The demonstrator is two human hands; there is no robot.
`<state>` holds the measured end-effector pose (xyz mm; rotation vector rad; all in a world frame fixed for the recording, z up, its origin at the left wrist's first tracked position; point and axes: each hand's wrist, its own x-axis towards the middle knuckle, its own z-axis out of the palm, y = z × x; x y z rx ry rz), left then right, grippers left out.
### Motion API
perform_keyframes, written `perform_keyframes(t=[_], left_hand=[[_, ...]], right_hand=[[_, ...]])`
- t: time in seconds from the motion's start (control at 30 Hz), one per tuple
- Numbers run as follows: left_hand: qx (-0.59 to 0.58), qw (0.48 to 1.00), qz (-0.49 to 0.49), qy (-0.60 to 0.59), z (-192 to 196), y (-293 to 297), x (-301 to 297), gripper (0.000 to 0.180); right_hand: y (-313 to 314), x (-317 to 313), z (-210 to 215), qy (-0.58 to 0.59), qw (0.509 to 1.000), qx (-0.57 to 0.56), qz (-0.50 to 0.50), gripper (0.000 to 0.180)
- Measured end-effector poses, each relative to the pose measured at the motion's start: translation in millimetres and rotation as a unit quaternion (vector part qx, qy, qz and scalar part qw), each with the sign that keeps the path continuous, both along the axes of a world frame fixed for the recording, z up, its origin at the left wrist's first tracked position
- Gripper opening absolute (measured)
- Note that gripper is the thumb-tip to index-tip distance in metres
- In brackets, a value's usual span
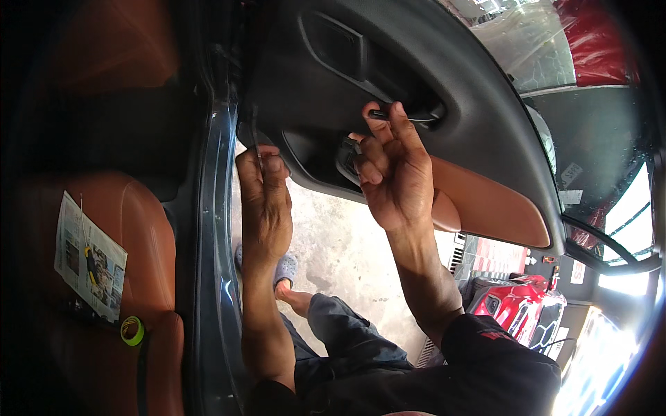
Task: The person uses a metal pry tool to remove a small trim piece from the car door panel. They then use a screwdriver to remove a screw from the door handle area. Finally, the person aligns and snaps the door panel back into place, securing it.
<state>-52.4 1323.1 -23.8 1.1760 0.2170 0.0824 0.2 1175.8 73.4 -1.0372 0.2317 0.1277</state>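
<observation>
The inner side of an open car door, with its black trim panel (479,111), stands in front of me. My right hand (399,170) is at the panel, palm turned up. Its thumb and a finger close round the dark end of the inner door handle (379,114); its other fingers curl beside a grey plastic piece (346,156), partly hidden. My left hand (265,201) is closed at the panel's lower edge near the door frame. It pinches a thin, flat strip (256,128), whose kind I cannot make out.
On the brown leather seat (149,222) at left lie a printed sheet (73,246), a yellow-and-black screwdriver (91,265) and a yellow-green roll (132,331). A dark sill (215,277) runs beside my left arm. A red vehicle part (517,305) stands behind at right.
</observation>
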Motion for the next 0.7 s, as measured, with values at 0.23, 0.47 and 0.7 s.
perform_keyframes(t=[0.23, 0.47, 0.7], left_hand=[[0.123, 0.990, -0.053, -0.046, 32.2, 2.5, 16.7, 0.044], [-0.005, 0.996, -0.083, 0.041, 63.2, 22.4, 4.5, 0.032], [-0.160, 0.984, -0.046, 0.070, 45.7, 5.1, -35.0, 0.033]], right_hand=[[-0.9, 1.9, 5.8, 0.009, 0.999, -0.037, -0.023, 0.017], [-0.7, 6.3, -16.4, -0.046, 0.998, -0.026, -0.029, 0.020], [-0.6, 11.3, -32.6, -0.101, 0.994, -0.030, -0.010, 0.024]])
